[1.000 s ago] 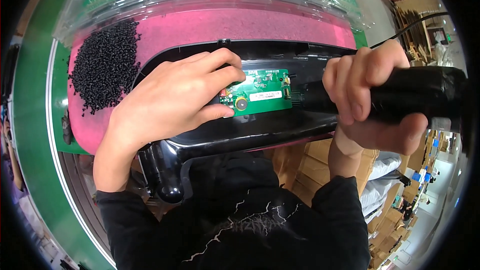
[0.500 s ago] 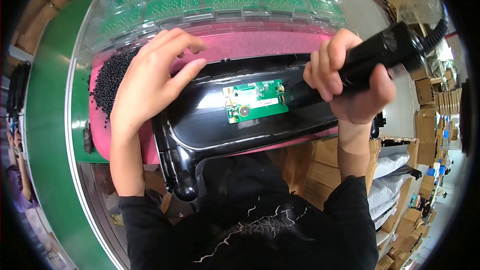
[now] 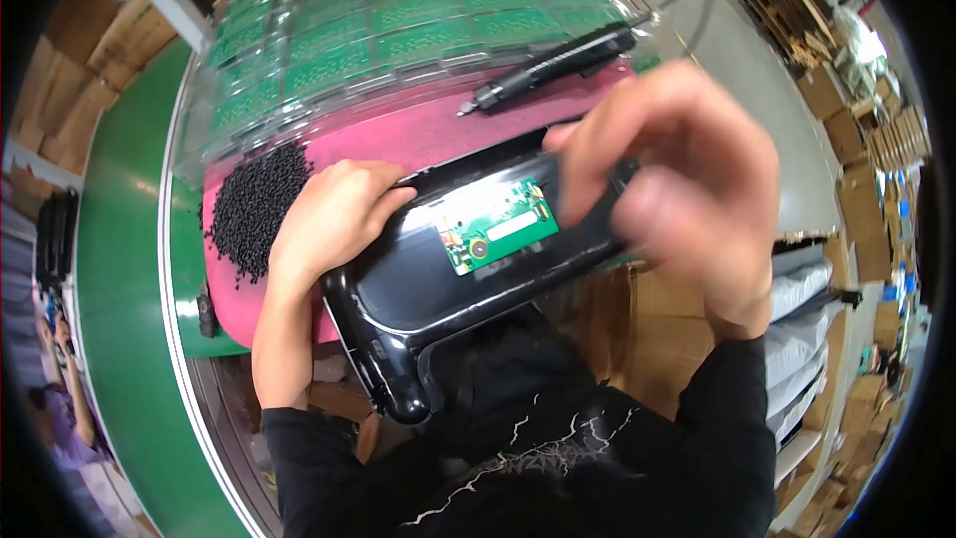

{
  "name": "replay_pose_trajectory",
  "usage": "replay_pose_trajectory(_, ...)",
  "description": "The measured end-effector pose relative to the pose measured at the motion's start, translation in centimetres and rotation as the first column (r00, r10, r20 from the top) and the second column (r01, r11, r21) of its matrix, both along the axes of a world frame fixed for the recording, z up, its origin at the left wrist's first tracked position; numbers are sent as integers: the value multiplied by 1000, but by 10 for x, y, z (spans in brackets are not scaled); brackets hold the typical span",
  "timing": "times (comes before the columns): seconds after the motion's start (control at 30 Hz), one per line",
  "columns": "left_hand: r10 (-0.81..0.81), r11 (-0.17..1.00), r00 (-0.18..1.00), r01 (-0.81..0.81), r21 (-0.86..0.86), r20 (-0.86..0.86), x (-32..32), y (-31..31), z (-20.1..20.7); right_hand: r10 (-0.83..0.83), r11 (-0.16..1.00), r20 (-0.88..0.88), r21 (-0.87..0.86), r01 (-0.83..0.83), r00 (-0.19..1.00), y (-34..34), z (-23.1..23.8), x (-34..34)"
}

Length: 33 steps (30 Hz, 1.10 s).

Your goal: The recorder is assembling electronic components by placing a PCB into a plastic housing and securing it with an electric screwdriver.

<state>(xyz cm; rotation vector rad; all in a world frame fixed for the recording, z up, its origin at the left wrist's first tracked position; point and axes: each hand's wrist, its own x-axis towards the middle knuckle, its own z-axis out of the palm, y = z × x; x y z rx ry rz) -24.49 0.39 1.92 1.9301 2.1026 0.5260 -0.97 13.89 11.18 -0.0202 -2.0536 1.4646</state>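
Left hand is laid, fingers curled, over the upper left edge of the black plastic housing, which it grips and pins against the pink foam mat at the near edge of the bench. Right hand is raised in front of the housing's right end, fingers loosely bent and blurred; nothing can be made out in it, though whether a small part is pinched there cannot be told. A small green circuit board is seated in the recess at the middle of the housing. The electric screwdriver is lying on the mat just beyond the housing, near the heap of black screws at the left. For good work, the housing is best kept flat and steady under the left hand, and the board is best checked to sit square in its recess before anything is pressed on it.
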Motion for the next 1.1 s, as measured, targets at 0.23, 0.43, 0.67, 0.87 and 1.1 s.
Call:
replay_pose_trajectory(0.23,134,840,990,-139,525,49,56,-47,28,-105,826,-192,529,193,976,-7,18,-1)
replay_pose_trajectory(0.43,661,513,741,-559,652,115,43,-166,11,-32,655,-334,705,272,942,-14,20,-9)
replay_pose_trajectory(0.67,44,-122,170,-977,174,985,9,-242,5,81,356,-474,835,419,877,-19,23,-2)
replay_pose_trajectory(0.87,-26,-288,99,-954,88,995,5,-270,17,332,223,-129,973,55,934,-21,33,16)
replay_pose_trajectory(1.1,-225,-66,70,-996,56,972,-89,-339,-28,106,301,694,660,-688,712,-62,60,78)
